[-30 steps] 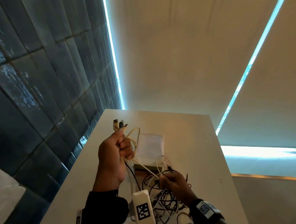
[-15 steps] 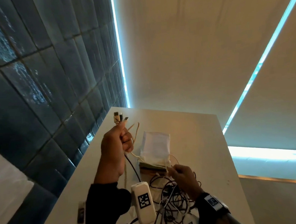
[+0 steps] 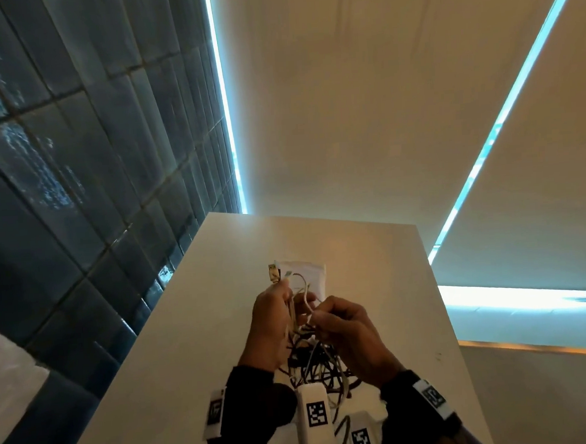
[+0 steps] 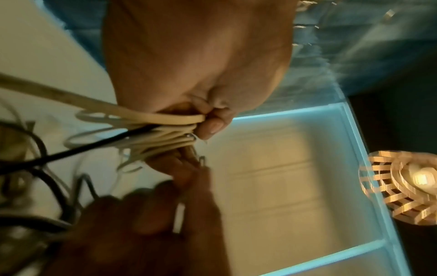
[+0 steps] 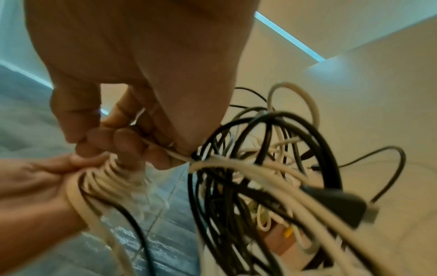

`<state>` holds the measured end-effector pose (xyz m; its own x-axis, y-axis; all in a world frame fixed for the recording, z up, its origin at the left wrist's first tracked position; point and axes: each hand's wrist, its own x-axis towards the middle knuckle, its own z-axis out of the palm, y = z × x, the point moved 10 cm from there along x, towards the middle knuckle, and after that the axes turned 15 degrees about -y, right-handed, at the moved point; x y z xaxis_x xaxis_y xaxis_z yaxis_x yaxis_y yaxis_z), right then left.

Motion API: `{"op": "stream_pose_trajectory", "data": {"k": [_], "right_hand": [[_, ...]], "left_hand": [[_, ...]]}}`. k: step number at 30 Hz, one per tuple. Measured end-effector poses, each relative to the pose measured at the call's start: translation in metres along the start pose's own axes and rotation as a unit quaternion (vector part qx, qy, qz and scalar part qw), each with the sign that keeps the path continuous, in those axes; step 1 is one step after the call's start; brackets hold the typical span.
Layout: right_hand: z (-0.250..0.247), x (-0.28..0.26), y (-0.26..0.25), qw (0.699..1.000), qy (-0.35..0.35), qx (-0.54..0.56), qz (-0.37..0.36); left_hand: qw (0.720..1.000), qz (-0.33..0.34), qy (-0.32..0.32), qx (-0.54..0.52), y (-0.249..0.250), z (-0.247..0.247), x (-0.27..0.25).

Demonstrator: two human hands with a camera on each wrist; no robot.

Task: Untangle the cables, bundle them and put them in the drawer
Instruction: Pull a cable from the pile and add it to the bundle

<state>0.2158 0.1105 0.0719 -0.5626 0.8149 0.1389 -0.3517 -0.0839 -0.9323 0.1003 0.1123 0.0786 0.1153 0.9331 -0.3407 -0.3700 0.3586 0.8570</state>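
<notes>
My left hand (image 3: 273,312) grips a bunch of white cable loops (image 4: 163,128) with one black strand among them; their plugs (image 3: 273,273) stick up above the fist. My right hand (image 3: 328,317) is right beside it and pinches a thin white cable (image 5: 170,152) between thumb and fingers. Below both hands hangs a tangle of black and white cables (image 3: 314,361), down to the white table (image 3: 195,330). In the right wrist view a black plug (image 5: 335,206) juts from the tangle (image 5: 248,168).
A white pouch (image 3: 308,275) lies on the table behind my hands, on a flat brownish thing. Dark tiled wall (image 3: 75,166) runs along the table's left side. The table's right edge (image 3: 441,315) drops off. No drawer is in view.
My right hand rose from the tangle on the table and came up against my left hand, bringing a white cable with it. The left hand shifted slightly right and lower.
</notes>
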Motion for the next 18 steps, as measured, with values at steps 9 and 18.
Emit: {"op": "stream_pose_trajectory", "data": {"k": [9,18], "right_hand": [[-0.008,-0.011,0.037,0.990,-0.019,-0.125,0.057],[-0.015,-0.002,0.058,0.981,-0.008,-0.187,0.049]], "left_hand": [[0.979,0.109,-0.073,-0.156,0.045,0.009,-0.015],[0.983,0.148,-0.033,-0.101,0.050,-0.004,-0.020]]}}
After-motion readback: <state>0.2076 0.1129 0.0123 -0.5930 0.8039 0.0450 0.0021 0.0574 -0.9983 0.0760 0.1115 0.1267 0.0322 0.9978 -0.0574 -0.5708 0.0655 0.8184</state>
